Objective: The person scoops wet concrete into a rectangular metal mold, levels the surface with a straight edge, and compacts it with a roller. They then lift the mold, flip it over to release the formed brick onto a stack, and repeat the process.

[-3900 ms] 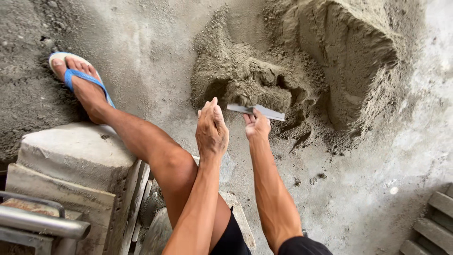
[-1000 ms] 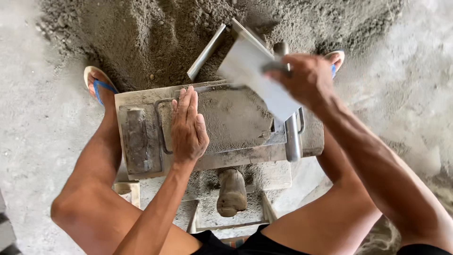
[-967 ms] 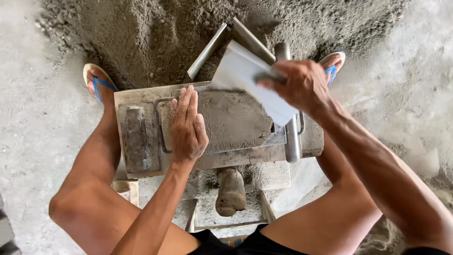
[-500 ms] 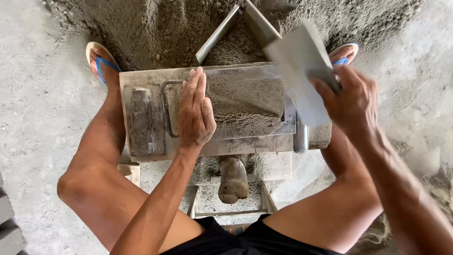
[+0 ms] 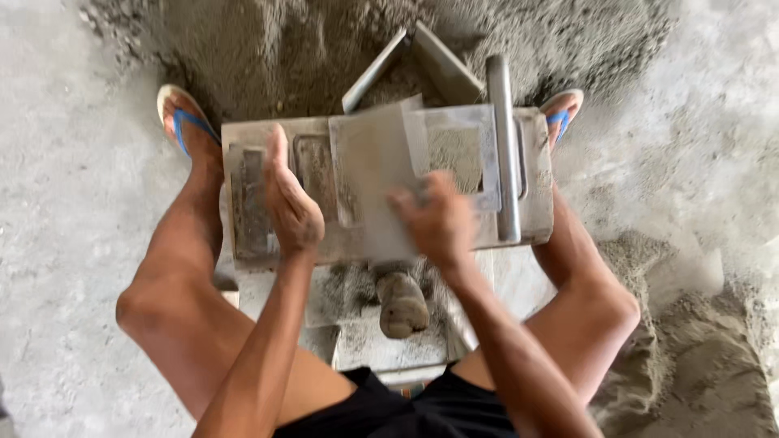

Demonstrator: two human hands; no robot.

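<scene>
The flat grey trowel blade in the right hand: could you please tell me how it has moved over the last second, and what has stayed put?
The right hand has brought the flat grey trowel blade down from the right, from raised and tilted to lying across the grey metal block mould, blurred with motion. The left hand stays flat on the mould's left part; the blue flip-flops have not shifted.

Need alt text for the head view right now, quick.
Seen from above, a seated person's right hand holds a flat grey trowel blade over a metal block mould; the left hand rests flat on the mould. A sand pile lies beyond.
</scene>
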